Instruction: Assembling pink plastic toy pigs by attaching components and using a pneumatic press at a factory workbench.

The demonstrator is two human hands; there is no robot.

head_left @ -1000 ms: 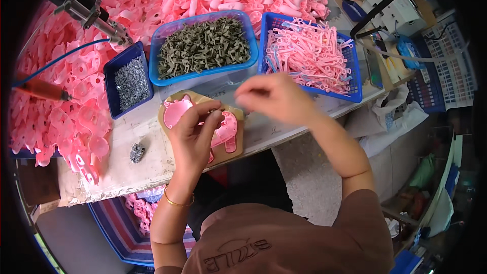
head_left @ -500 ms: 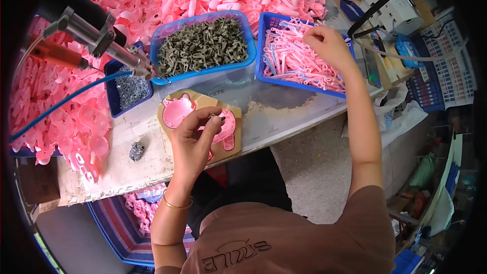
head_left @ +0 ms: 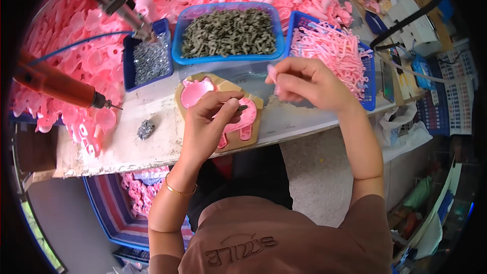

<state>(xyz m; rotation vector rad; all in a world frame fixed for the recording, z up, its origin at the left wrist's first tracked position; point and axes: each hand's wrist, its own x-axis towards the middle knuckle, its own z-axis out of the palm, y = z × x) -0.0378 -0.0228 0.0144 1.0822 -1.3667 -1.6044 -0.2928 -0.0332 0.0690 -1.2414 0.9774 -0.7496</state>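
My left hand point(head_left: 209, 122) is over a tan fixture point(head_left: 185, 85), its thumb and fingers pinched on a small grey-green plastic clip point(head_left: 243, 107). Beneath it, a pink moulded shell point(head_left: 198, 92) lies in the fixture, partly hidden by the fingers. To the right, my right hand point(head_left: 315, 85) is raised over the table in front of the blue basket point(head_left: 369, 102) and pinches a small pale pink plastic piece point(head_left: 273, 74). That basket is heaped with slender pink stick-like parts point(head_left: 329, 50).
A blue tub point(head_left: 280, 53) of grey-green clips and a dark blue tray point(head_left: 127, 71) of small screws stand behind the fixture. An orange electric screwdriver point(head_left: 61, 85) hangs at left. Pink parts point(head_left: 91, 35) are piled behind and left. A small screw heap point(head_left: 145, 129) sits near the front edge.
My right hand has left the basket of pink stick parts and come leftward, now holding a pink piece. My left hand stays over the fixture with the clip. The whole view has shifted somewhat.
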